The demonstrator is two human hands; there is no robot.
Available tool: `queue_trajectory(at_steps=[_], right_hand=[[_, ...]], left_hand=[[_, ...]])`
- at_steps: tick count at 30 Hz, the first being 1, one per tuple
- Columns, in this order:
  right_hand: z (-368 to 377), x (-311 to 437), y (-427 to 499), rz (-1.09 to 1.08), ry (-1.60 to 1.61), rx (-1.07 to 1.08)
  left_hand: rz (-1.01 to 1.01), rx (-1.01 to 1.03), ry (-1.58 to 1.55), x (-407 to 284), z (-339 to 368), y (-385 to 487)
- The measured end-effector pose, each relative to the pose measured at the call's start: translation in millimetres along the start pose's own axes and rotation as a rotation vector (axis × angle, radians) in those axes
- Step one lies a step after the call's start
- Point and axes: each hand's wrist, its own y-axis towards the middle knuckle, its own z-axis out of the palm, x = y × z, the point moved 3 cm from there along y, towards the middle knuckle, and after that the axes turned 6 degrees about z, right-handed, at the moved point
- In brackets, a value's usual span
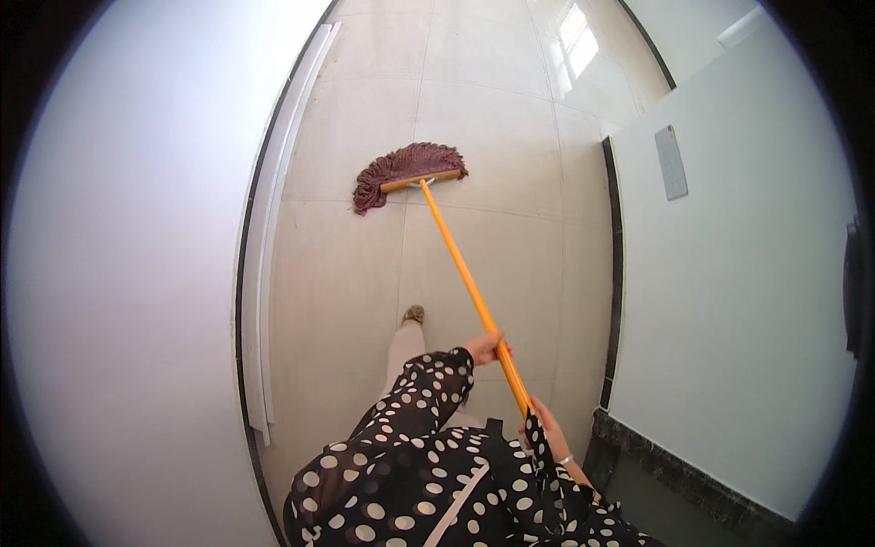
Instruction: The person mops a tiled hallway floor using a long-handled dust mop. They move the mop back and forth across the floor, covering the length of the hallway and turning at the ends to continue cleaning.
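A string mop with dark reddish strands (417, 164) lies spread on the tiled floor ahead of me. Its long orange handle (465, 273) runs from the wooden crosspiece down towards my body. My left hand (487, 347) is closed around the handle at mid-length. Lower down, my right hand (547, 427) grips the handle near its upper end, which a polka-dot sleeve or cloth partly covers. One shoe (413, 314) shows on the floor below the mop head.
White walls with dark skirting stand on both sides. Long white strips (266, 287) lie along the left wall's foot. A dark stone edge (677, 472) borders a recess at lower right. A grey plate (671, 163) is fixed on the right wall. Light reflects off the glossy floor (478, 102).
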Motion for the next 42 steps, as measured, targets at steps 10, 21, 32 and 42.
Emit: queue_trajectory(at_steps=[10, 21, 32, 42], right_hand=[[15.5, 199.6, 213.8, -0.185, 0.137, -0.068], [-26.7, 170.3, 167.7, -0.183, 0.043, -0.164], [-55.6, -18.9, -24.0, -0.225, -0.454, -0.003], [-38.5, 13.9, -108.0, -0.099, -0.622, -0.022]], left_hand=[[0.293, -0.007, 0.002, -76.4, 17.7, -11.3], [0.076, -0.003, -0.061, -12.5, -15.1, -24.0], [0.014, -0.049, -0.156, 19.2, -44.3, -14.4], [-0.018, -0.348, -0.101, 83.9, -46.1, -19.0]])
